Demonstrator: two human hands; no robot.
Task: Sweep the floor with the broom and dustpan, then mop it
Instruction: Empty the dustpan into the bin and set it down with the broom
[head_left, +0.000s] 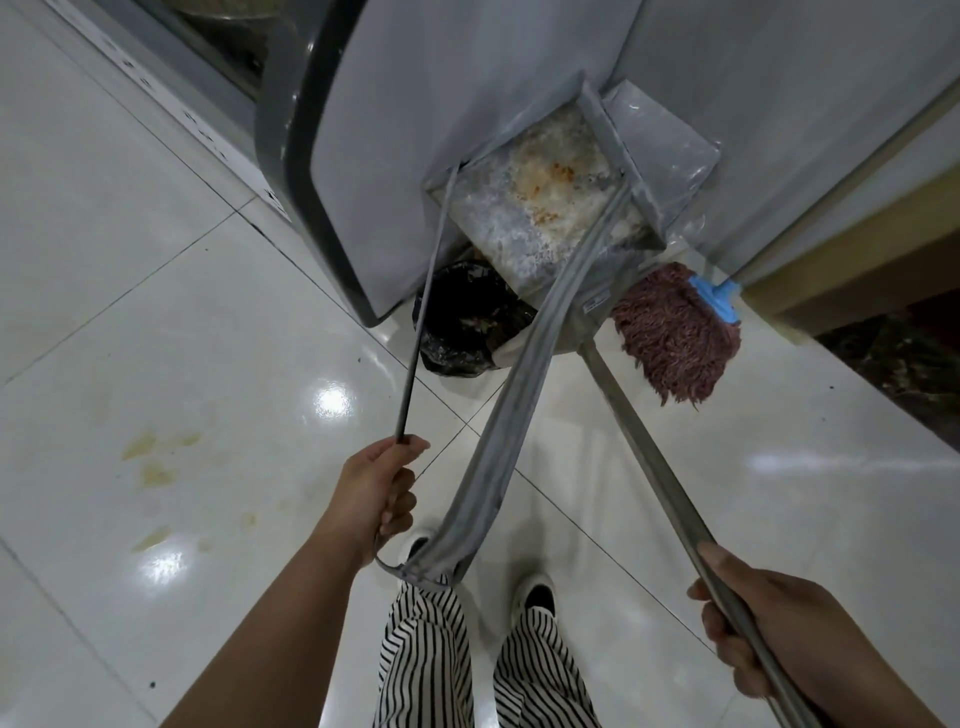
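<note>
My left hand (382, 499) grips the looped grey handle of the metal dustpan (498, 223). The pan is raised and tilted over a bin lined with a black bag (460, 325), and white and orange crumbs cling to its inside. My right hand (753, 629) grips the long metal broom pole (644, 457), which runs up under the dustpan. The broom's head is mostly hidden behind the pan. A mop (675, 335) with reddish-brown strands and a blue clamp leans against the wall to the right of the bin.
A big grey appliance (363, 156) stands right behind the bin. White glossy floor tiles carry yellowish stains (150, 462) at the left. My striped trousers and white shoes (535, 597) are below the dustpan handle. A wooden ledge (857, 270) runs at the right.
</note>
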